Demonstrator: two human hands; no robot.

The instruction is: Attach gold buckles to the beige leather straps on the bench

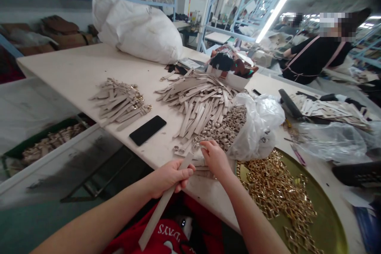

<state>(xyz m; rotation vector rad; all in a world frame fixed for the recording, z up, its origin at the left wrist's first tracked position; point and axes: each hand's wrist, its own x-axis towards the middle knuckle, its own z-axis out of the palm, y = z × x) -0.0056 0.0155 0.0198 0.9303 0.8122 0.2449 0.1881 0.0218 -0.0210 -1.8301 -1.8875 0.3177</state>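
Observation:
My left hand (174, 175) is closed round a long, flat beige strap (157, 214), which slants down toward my lap with its upper end above my thumb. My right hand (216, 158) has its thumb and fingers drawn together at the near edge of a heap of small beige loops (224, 129); what they pinch, if anything, is too small to make out. Just beyond my hands is a large pile of loose beige straps (195, 99). Straps with gold buckles (120, 101) form a smaller pile to the left.
A black phone (148, 130) lies on the pale table (71, 65). On the right are a clear plastic bag (257, 127) and a round tray (331, 216) of gold buckles. A big white sack (137, 29) stands behind. Another person (315, 57) works at the far right.

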